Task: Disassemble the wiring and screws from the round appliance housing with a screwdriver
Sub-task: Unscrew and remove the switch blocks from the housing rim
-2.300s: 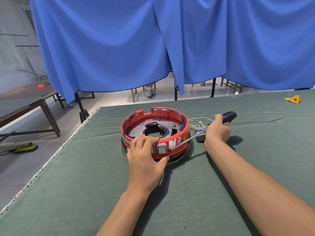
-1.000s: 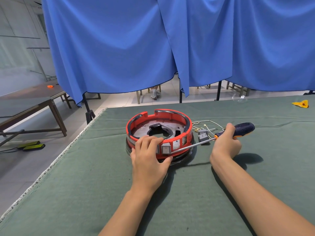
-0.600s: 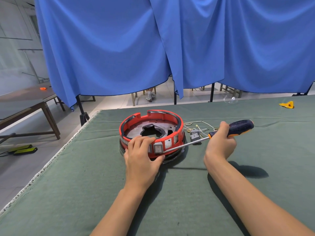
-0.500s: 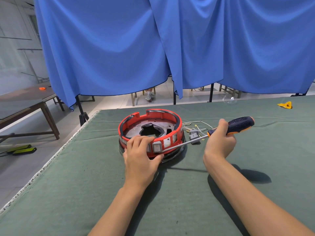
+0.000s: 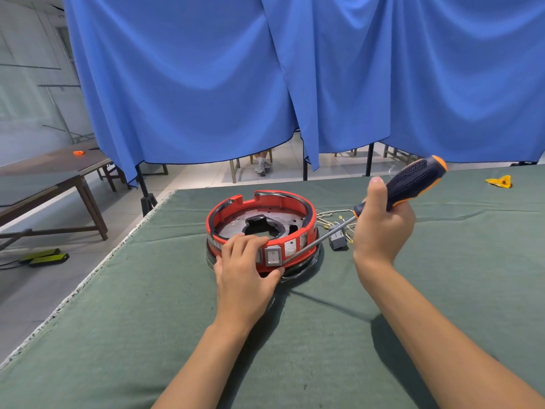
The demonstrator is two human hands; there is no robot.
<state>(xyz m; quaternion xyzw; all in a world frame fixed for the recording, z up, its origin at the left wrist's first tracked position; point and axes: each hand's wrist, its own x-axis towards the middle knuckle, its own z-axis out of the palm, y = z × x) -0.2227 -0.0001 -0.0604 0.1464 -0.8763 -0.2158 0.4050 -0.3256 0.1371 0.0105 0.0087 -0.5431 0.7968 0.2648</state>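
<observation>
With the red round housing (image 5: 261,228) gripped at its near rim by the left hand (image 5: 246,274) on the green cloth (image 5: 295,349), the screwdriver (image 5: 365,211), clenched in the right hand (image 5: 382,228) and levered beside the grey rocker switch (image 5: 272,255), is judged liable to slip toward the left thumb.

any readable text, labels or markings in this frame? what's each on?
"O" and "I": switch marks on the grey rocker switch in the red housing wall, small but legible.
Silver strip around the housing: any print too blurred to read.
Screwdriver handle: no readable brand.
Nothing else carries text.
</observation>
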